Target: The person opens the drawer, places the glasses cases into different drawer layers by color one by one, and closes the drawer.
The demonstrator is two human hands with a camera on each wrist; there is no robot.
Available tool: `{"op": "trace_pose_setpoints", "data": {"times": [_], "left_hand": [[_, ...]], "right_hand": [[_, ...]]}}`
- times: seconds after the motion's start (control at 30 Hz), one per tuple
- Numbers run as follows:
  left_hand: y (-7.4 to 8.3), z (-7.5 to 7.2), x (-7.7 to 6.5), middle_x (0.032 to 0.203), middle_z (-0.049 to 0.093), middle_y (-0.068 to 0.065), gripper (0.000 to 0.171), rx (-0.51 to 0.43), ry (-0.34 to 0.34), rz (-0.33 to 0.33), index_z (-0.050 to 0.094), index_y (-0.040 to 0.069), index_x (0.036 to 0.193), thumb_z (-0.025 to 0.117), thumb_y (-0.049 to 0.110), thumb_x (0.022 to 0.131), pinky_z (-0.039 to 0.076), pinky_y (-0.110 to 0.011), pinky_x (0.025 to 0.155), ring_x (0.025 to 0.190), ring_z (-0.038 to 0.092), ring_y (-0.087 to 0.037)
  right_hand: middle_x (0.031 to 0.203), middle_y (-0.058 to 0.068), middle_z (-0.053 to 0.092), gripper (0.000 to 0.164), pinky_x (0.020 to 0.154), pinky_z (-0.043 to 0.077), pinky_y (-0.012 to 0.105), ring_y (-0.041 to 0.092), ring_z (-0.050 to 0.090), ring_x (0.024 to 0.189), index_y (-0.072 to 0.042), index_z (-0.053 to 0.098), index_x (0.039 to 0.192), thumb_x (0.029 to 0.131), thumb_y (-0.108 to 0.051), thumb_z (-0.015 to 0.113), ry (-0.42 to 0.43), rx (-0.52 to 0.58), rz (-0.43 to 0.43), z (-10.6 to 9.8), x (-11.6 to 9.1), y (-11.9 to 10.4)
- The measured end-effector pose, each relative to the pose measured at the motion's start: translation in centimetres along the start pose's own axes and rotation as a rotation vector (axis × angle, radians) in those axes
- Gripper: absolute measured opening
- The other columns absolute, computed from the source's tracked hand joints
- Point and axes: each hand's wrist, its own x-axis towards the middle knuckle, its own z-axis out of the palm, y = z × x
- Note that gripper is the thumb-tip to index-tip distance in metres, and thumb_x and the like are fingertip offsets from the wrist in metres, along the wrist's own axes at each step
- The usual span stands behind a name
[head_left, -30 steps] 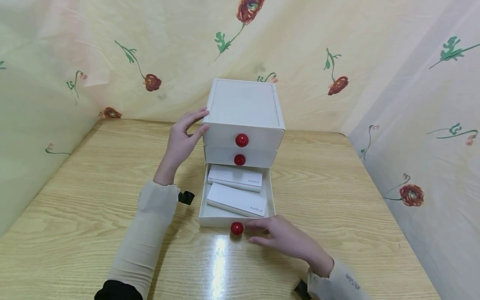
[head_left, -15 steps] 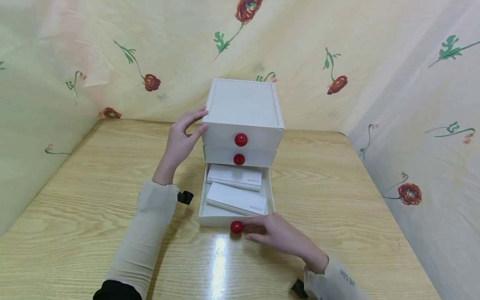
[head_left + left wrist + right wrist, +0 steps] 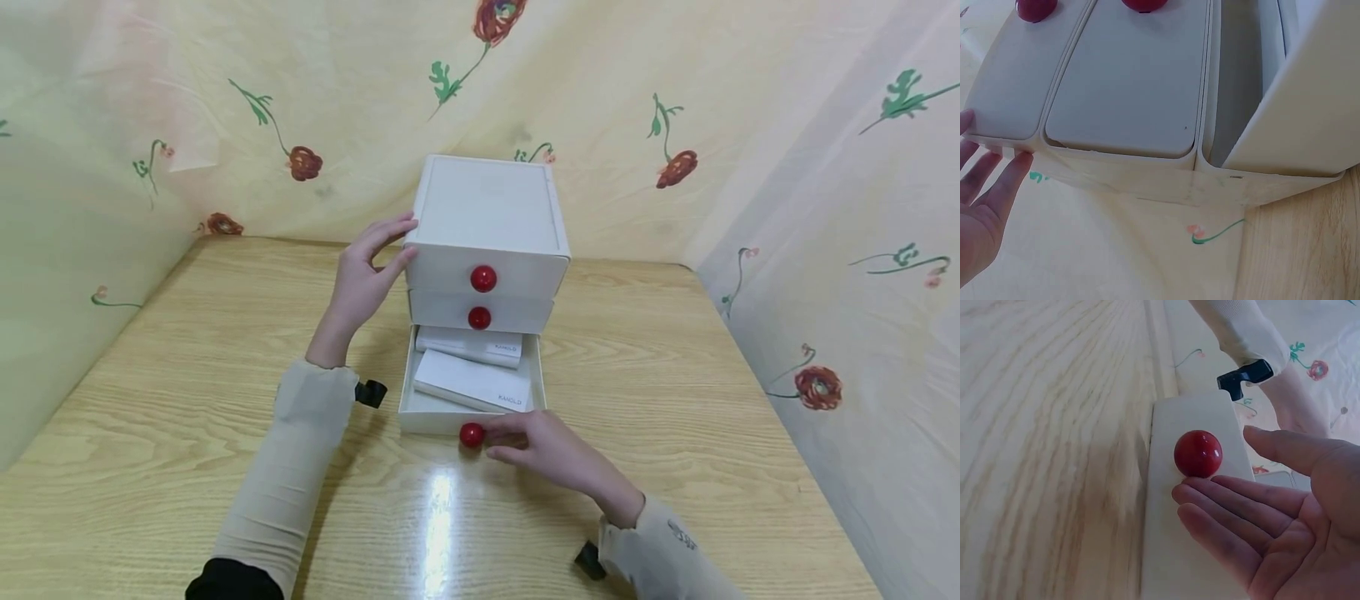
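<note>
A small white drawer cabinet [image 3: 487, 204] has its bottom drawer [image 3: 431, 422] pulled partway out. Two white boxes marked KANOLD lie inside: the front box [image 3: 472, 382] is slanted, the rear box [image 3: 468, 343] partly under the drawer above. My left hand [image 3: 363, 279] rests its fingertips on the cabinet's upper left front corner, fingers mostly straight. My right hand [image 3: 551, 450] touches the bottom drawer's front with extended fingers, just beside its red knob [image 3: 472, 435]. In the right wrist view those fingers lie flat below the knob [image 3: 1198, 454], thumb apart.
Two more drawers, each with a red knob [image 3: 483, 278], are shut above. The cabinet stands on a wood-grain table [image 3: 225, 350], near its back edge. Flower-print cloth [image 3: 360, 108] hangs behind and at both sides. A black wrist mount [image 3: 371, 393] sticks out from the left sleeve.
The bottom drawer has slid some way back into the cabinet, carrying the boxes with it. My right hand has moved forward along with it; the left hand has stayed in place.
</note>
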Motion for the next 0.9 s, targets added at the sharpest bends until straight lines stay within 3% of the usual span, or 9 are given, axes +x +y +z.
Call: {"op": "trace_pose_setpoints", "data": {"times": [0.27, 0.5, 0.67, 0.9], "left_hand": [[0.0, 0.0, 0.0, 0.142, 0.054, -0.008, 0.035, 0.005, -0.001, 0.004, 0.061, 0.003, 0.128, 0.062, 0.010, 0.094, 0.052, -0.013, 0.086, 0.129, 0.054, -0.022], [0.0, -0.1, 0.0, 0.142, 0.054, -0.008, 0.035, 0.013, 0.001, 0.008, 0.061, 0.003, 0.128, 0.062, 0.011, 0.094, 0.052, -0.015, 0.088, 0.128, 0.055, -0.021], [0.0, -0.1, 0.0, 0.142, 0.054, -0.007, 0.035, 0.012, 0.000, 0.009, 0.061, 0.003, 0.128, 0.062, 0.011, 0.094, 0.052, -0.014, 0.088, 0.128, 0.055, -0.021], [0.0, 0.0, 0.0, 0.142, 0.055, -0.007, 0.035, 0.021, 0.001, 0.000, 0.062, 0.004, 0.128, 0.062, 0.012, 0.094, 0.053, -0.015, 0.088, 0.128, 0.055, -0.020]], "right_hand": [[0.109, 0.016, 0.072, 0.034, 0.079, 0.057, 0.021, 0.023, 0.071, 0.094, 0.003, 0.066, 0.116, 0.090, -0.019, 0.068, 0.025, 0.024, 0.052, 1.1, 0.4, 0.2], [0.085, 0.011, 0.075, 0.025, 0.054, 0.052, 0.019, 0.012, 0.065, 0.062, 0.000, 0.071, 0.106, 0.091, -0.020, 0.067, 0.072, 0.087, 0.126, 2.0, 1.1, -0.2], [0.076, 0.005, 0.074, 0.020, 0.052, 0.047, 0.020, 0.009, 0.064, 0.061, -0.006, 0.074, 0.096, 0.092, -0.025, 0.066, 0.113, 0.043, 0.134, 2.4, 1.3, -0.4], [0.076, 0.005, 0.075, 0.019, 0.049, 0.044, 0.019, 0.009, 0.068, 0.064, -0.008, 0.076, 0.093, 0.091, -0.024, 0.067, 0.162, 0.042, 0.150, 2.8, 1.5, -0.5]]}}
